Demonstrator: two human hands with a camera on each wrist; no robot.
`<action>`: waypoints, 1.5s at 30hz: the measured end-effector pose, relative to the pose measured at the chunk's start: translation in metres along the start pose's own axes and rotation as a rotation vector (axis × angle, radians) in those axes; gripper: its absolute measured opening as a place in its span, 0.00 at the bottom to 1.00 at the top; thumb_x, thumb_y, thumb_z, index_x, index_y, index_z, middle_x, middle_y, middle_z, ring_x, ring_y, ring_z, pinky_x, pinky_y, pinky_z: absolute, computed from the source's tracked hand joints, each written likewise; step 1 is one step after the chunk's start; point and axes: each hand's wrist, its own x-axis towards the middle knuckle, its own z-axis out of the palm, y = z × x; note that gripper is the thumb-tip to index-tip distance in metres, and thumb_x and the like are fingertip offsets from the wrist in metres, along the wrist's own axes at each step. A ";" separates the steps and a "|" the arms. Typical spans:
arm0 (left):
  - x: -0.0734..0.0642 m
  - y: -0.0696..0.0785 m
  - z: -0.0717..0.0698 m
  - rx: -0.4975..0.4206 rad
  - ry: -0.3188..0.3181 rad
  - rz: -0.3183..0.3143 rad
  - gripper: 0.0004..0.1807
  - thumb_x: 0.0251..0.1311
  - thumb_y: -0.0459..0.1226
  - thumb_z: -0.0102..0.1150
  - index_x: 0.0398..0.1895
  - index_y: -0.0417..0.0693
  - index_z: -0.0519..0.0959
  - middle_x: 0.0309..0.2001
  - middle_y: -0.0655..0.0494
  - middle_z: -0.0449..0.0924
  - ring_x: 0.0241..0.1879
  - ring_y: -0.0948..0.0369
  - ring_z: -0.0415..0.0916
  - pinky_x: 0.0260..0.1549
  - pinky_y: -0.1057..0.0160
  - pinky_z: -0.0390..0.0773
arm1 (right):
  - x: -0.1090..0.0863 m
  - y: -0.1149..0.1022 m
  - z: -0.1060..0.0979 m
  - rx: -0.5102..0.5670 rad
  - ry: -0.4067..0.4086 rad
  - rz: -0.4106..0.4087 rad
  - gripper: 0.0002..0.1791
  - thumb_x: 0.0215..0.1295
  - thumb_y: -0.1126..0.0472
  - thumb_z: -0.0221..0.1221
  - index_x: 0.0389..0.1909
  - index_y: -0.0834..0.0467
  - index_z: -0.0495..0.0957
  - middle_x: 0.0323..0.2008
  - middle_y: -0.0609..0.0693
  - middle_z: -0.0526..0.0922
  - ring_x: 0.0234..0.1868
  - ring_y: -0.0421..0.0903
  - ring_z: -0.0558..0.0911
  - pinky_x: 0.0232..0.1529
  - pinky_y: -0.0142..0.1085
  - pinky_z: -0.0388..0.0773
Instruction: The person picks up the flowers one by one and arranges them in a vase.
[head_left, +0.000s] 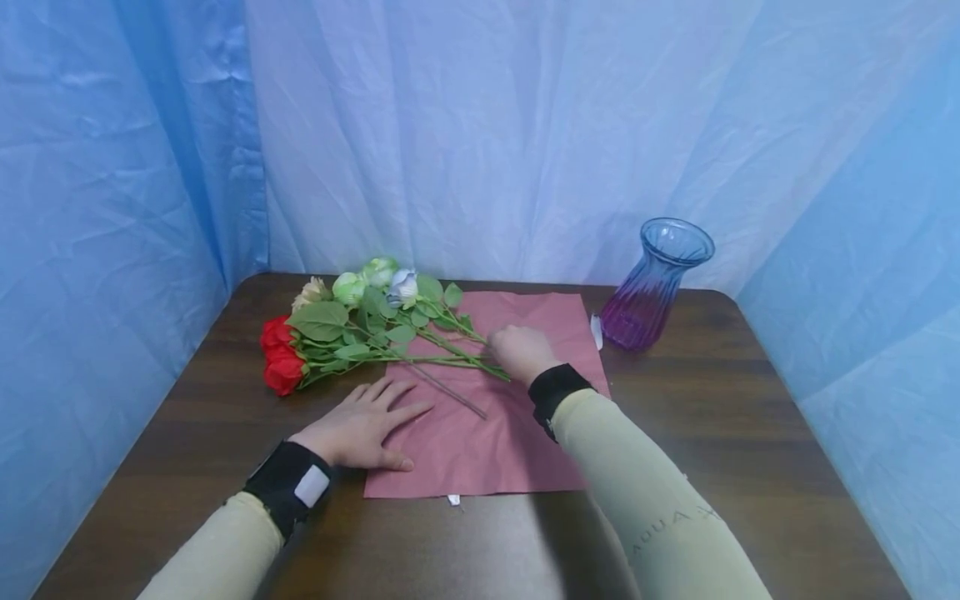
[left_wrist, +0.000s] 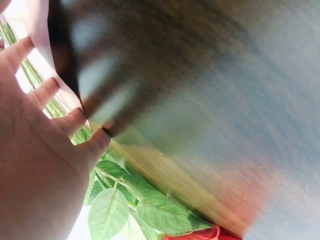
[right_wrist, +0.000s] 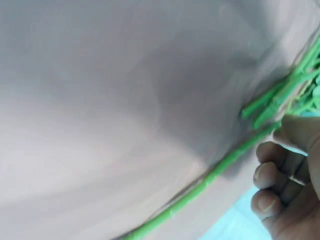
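Note:
Several long-stemmed flowers lie sideways across a sheet of pink paper (head_left: pixel 480 458) in the head view. Their heads point left: red flowers (head_left: pixel 282 367), a beige flower (head_left: pixel 311 293), pale green flowers (head_left: pixel 348 289) and a pale lilac one (head_left: pixel 402 287). At the right end of the stems, my right hand (head_left: pixel 521 354) pinches a green flower stem (right_wrist: pixel 215 172) between thumb and forefinger, its other fingers curled. My left hand (head_left: pixel 360 425) lies palm down with fingers spread, on the paper's left edge, below the stems. Part of the stems is hidden by my right hand.
A blue-to-purple glass vase (head_left: pixel 652 292) stands upright at the back right of the brown table (head_left: pixel 750 467). A small white tag (head_left: pixel 596 331) sits by the paper's right edge, another white scrap (head_left: pixel 453 500) at its front edge. Blue curtains (head_left: pixel 480 150) enclose the table.

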 end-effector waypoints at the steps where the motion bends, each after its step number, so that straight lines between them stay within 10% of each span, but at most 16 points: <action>1: 0.000 0.001 -0.001 0.001 -0.001 0.001 0.49 0.55 0.67 0.65 0.79 0.65 0.61 0.79 0.44 0.53 0.78 0.37 0.45 0.70 0.27 0.49 | 0.001 -0.002 0.001 -0.010 -0.012 0.013 0.05 0.72 0.58 0.60 0.37 0.52 0.84 0.36 0.50 0.87 0.39 0.52 0.88 0.36 0.48 0.85; 21: -0.001 0.003 -0.001 0.015 -0.005 -0.012 0.49 0.56 0.66 0.65 0.79 0.66 0.61 0.79 0.46 0.52 0.78 0.38 0.45 0.70 0.28 0.50 | 0.008 -0.013 -0.001 0.001 0.035 0.123 0.05 0.66 0.58 0.65 0.32 0.53 0.80 0.31 0.49 0.85 0.37 0.51 0.87 0.36 0.48 0.85; 29: 0.000 0.002 0.000 0.023 -0.017 -0.019 0.48 0.56 0.66 0.65 0.79 0.67 0.61 0.80 0.47 0.52 0.79 0.39 0.44 0.71 0.28 0.49 | -0.001 -0.003 -0.022 0.099 0.077 0.118 0.25 0.57 0.40 0.73 0.32 0.55 0.73 0.25 0.50 0.81 0.32 0.53 0.86 0.33 0.50 0.84; 36: 0.000 0.003 -0.002 0.014 -0.015 -0.012 0.48 0.56 0.65 0.65 0.79 0.66 0.61 0.79 0.46 0.52 0.78 0.38 0.45 0.71 0.29 0.49 | -0.018 0.012 -0.038 0.067 0.213 0.041 0.07 0.63 0.66 0.59 0.32 0.57 0.69 0.19 0.50 0.74 0.21 0.52 0.80 0.22 0.48 0.77; 45: -0.001 0.004 -0.003 0.015 0.010 0.012 0.48 0.56 0.64 0.66 0.79 0.64 0.62 0.79 0.45 0.52 0.78 0.39 0.45 0.70 0.28 0.50 | -0.039 0.028 -0.043 -0.018 0.410 -0.103 0.08 0.59 0.72 0.58 0.31 0.60 0.68 0.16 0.46 0.62 0.15 0.44 0.63 0.14 0.41 0.65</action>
